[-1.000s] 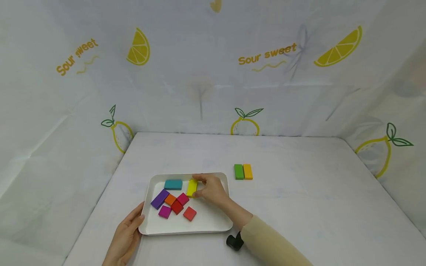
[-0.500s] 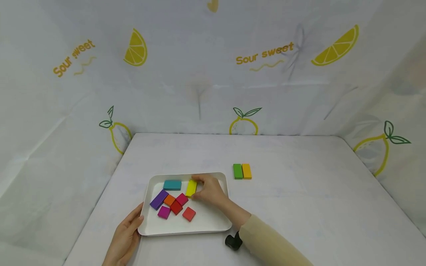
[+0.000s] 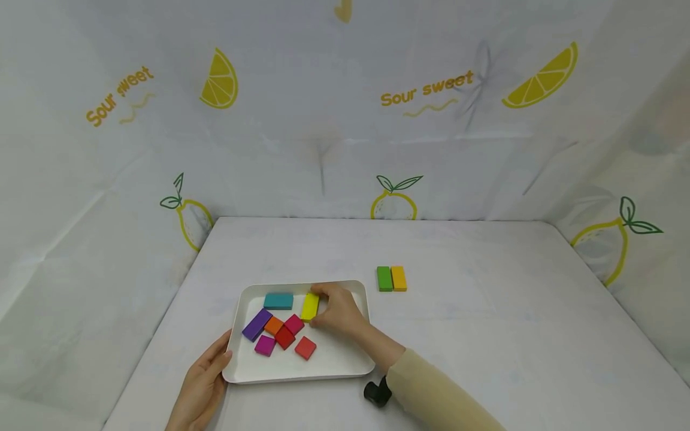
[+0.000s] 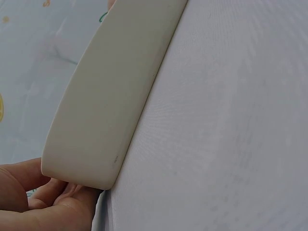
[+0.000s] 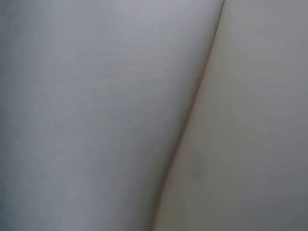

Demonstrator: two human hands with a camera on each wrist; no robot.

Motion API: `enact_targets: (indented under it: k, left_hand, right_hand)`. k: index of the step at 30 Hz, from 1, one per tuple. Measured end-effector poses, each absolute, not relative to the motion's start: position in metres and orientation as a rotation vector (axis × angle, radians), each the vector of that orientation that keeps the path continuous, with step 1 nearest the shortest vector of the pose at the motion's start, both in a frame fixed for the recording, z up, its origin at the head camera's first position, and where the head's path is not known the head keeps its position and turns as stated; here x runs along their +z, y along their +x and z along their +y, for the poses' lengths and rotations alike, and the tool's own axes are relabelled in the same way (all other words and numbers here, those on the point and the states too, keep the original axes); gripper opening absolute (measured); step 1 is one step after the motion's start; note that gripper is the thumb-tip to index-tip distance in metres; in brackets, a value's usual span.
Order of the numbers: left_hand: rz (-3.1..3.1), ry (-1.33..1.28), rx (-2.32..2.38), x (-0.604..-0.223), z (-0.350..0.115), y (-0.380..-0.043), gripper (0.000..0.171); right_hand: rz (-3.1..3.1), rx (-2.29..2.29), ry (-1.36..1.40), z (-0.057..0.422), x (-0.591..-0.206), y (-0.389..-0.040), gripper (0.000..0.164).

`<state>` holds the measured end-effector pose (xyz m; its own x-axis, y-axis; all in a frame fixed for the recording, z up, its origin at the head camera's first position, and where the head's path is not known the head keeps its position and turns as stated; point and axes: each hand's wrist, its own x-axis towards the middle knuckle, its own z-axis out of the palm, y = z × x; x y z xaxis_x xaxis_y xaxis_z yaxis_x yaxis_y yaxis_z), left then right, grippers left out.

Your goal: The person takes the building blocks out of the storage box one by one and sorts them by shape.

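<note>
- Right hand [image 3: 338, 311] inside the tray [image 3: 345, 359], fingers and thumb curled round the yellow block [image 3: 309, 306], pinching it near the tray's far edge.
- Yellow block lying just right of the teal block [image 3: 278, 300], touching the tray floor as far as can be told.
- Left hand [image 3: 202, 386] gripping the tray's near-left corner, thumb on the rim, fingers tucked under; same hold seen close in the left wrist view [image 4: 43, 202].
- Purple [image 3: 257, 324], orange [image 3: 273, 325], pink [image 3: 294, 324], dark red [image 3: 284, 337], magenta [image 3: 265, 345] and red [image 3: 305, 347] blocks clustered in the tray's left half.
- Tray sitting toward the worktop's [image 3: 485, 335] near-left area.
- Green block [image 3: 384, 278] and amber block [image 3: 398, 278] side by side, touching, out on the worktop beyond the tray's far-right corner.
- Right wrist view too blurred to read.
</note>
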<state>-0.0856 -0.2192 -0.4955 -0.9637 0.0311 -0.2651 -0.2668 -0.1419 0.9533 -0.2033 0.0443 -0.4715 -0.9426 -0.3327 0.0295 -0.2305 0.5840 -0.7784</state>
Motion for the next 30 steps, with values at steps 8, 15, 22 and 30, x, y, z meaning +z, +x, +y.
enact_targets:
  k: [8, 15, 22, 30]
  left_hand:
    - [1.924, -0.27, 2.206, -0.496, -0.219, -0.085, 0.069]
    - [1.921, -0.258, 2.217, -0.496, -0.219, -0.085, 0.069]
    - [1.918, -0.259, 2.23, -0.495, -0.219, -0.085, 0.07]
    - [1.925, -0.271, 2.231, -0.497, -0.22, -0.084, 0.071]
  right_hand:
    - [2.699, -1.316, -0.454, 0.045, -0.467, -0.2, 0.063]
    - [2.64, -1.426, -0.477, 0.061, -0.451, -0.199, 0.062]
    - [2.592, -1.602, -0.418, 0.099, -0.433, -0.211, 0.065]
    - [2.732, -1.52, -0.311, 0.176, -0.439, -0.222, 0.068]
